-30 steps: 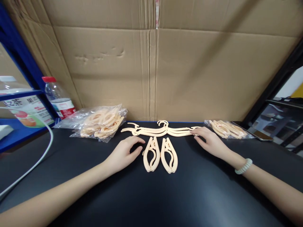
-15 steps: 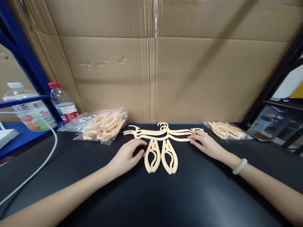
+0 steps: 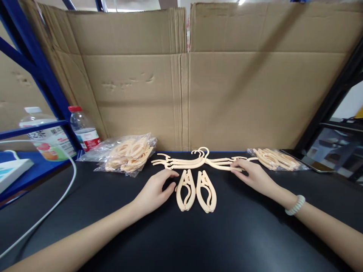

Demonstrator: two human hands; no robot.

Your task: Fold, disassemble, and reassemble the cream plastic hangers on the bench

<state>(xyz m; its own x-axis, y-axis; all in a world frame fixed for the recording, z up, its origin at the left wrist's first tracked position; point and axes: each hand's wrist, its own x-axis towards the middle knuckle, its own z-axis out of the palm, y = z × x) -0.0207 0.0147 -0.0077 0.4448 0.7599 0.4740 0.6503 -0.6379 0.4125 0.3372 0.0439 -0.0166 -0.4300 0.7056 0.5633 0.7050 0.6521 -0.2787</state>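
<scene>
Several cream folding clothes hangers [image 3: 187, 164] lie spread out in an overlapping row near the back of the table. My right hand [image 3: 252, 175] has its thumb and fingers pinched on the right end of the front hanger, whose hook stands above the others. Two folded hangers lie side by side closer to me, a left one [image 3: 178, 196] and a right one [image 3: 214, 194]. Beside the left folded hanger rests my left hand [image 3: 155, 190], thumb and fingers apart, holding nothing. Its fingertips come close to that hanger; whether they touch, I cannot tell.
Bagged hangers [image 3: 129, 153] sit at the back left, and another bag [image 3: 276, 159] at the back right beside a dark flat device [image 3: 314, 162]. Bottles [image 3: 85, 130] stand left by a blue frame [image 3: 42, 79]. A white cable [image 3: 66, 189] crosses the table's left. Cardboard [image 3: 136, 87] closes the back.
The view has tilted up slightly, showing the cardboard's top edge. The front hanger's hook has risen, and my right hand has closed on that hanger's end. My left hand keeps its pose.
</scene>
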